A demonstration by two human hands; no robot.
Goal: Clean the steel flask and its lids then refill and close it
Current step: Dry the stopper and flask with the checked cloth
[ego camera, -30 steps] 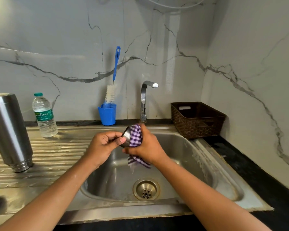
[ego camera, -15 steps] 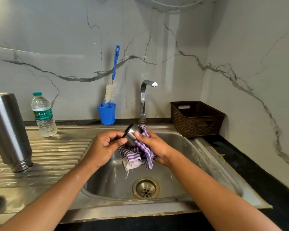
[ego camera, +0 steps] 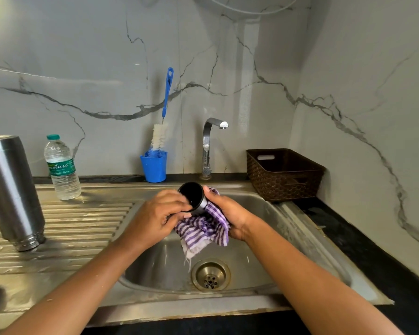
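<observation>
While the left hand (ego camera: pixel 155 220) grips the cup lid (ego camera: pixel 193 197) above the sink (ego camera: pixel 288 228), the right hand (ego camera: pixel 230 217) clutches the striped cloth (ego camera: pixel 203 229) against it; the steel flask (ego camera: pixel 11 189) stands inverted on the drainboard (ego camera: pixel 82 221)

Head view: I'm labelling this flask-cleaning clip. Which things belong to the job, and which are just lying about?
Job: steel flask, lid in left hand, striped cloth in right hand, bottle brush, tap, probably water bottle.
Lying about: brown basket, blue cup.
</observation>
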